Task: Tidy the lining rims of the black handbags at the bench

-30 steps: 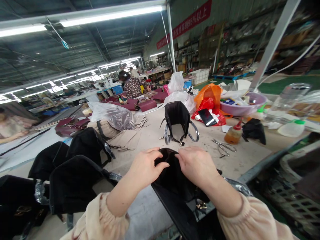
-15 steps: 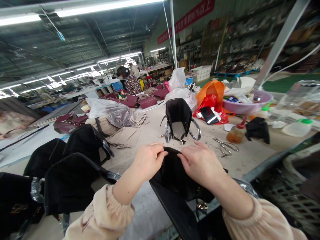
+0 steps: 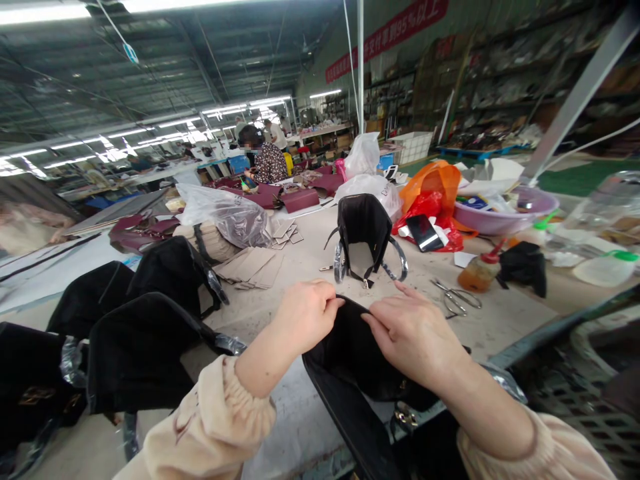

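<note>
A black handbag (image 3: 345, 393) hangs open-mouthed at the front edge of the table, its far rim pinched between my two hands. My left hand (image 3: 307, 313) grips that rim at its left part, thumb and fingers closed. A short way to the right, my right hand (image 3: 413, 333) pinches the same rim, one finger sticking out. Gold-coloured hardware (image 3: 404, 417) shows low on the bag. Just beyond my hands stands another black bag (image 3: 364, 220) with plastic-wrapped handles. The fingertips behind the rim are hidden.
Several black bags (image 3: 140, 353) stand at left. Flat board pieces (image 3: 253, 268) lie behind them. To the right are scissors (image 3: 457, 297), a bottle of amber liquid (image 3: 479, 272), a phone (image 3: 424, 233), an orange bag (image 3: 430, 183) and a purple basin (image 3: 505, 212). A person (image 3: 270, 163) is farther back.
The view has shifted slightly, so the table things sit a little farther right. Both hands keep their hold on the bag's rim, with the right hand's grip slightly farther from the left.
</note>
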`<action>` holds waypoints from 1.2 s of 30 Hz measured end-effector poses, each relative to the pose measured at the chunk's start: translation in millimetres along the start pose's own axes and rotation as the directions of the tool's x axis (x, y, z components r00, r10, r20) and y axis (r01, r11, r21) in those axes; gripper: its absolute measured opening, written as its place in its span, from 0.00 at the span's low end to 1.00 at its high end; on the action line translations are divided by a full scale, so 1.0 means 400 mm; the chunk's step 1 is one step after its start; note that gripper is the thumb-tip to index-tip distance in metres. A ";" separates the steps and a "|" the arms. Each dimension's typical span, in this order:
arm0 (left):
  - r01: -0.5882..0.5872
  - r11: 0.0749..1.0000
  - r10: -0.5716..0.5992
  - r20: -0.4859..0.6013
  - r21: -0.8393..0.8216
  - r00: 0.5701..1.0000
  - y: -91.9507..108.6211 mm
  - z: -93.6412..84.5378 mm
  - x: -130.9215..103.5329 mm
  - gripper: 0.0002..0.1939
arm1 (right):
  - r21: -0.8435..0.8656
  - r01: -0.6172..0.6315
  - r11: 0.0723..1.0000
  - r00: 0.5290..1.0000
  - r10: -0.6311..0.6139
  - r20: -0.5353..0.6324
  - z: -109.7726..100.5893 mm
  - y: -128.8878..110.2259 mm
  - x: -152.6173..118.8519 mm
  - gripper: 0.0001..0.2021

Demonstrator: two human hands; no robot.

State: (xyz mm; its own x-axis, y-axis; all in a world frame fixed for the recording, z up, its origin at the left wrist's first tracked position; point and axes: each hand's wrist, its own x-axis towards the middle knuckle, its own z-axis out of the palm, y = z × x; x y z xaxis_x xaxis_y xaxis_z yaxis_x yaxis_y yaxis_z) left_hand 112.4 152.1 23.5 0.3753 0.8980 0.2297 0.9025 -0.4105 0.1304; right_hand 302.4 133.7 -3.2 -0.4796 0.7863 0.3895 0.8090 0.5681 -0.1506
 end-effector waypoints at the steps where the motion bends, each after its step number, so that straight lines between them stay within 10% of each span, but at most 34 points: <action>1: 0.005 1.000 -0.005 -0.003 0.000 1.000 0.001 0.001 -0.001 0.12 | -0.004 -0.011 1.000 1.000 0.011 0.004 -0.001 -0.001 0.001 0.11; 19: 0.019 0.999 -0.021 -0.059 -0.028 0.998 0.001 0.016 -0.004 0.09 | -0.143 -0.111 0.983 0.992 0.118 0.035 0.004 -0.065 0.067 0.09; 26: 0.043 0.928 -0.085 -0.100 -0.370 0.991 -0.011 -0.002 -0.037 0.10 | -0.158 -0.092 0.983 0.996 0.086 -0.038 0.014 -0.051 0.075 0.10; 30: 0.244 0.927 -0.242 0.043 -0.285 0.969 0.000 -0.018 -0.078 0.35 | -0.147 -0.102 0.984 0.995 0.098 -0.034 0.015 -0.048 0.077 0.11; 36: 0.185 0.970 -0.147 0.227 -0.157 0.963 -0.029 -0.029 -0.065 0.32 | -0.180 -0.175 0.968 0.971 0.200 0.131 -0.010 -0.052 0.105 0.12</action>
State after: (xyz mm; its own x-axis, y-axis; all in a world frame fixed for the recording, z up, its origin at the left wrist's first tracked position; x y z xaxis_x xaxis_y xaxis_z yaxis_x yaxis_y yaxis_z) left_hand 89.9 131.7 27.2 0.2766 0.9608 -0.0167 0.9118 -0.2569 0.3203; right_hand 266.9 153.9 19.7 -0.3482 0.9091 0.2285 0.9284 0.3683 -0.0504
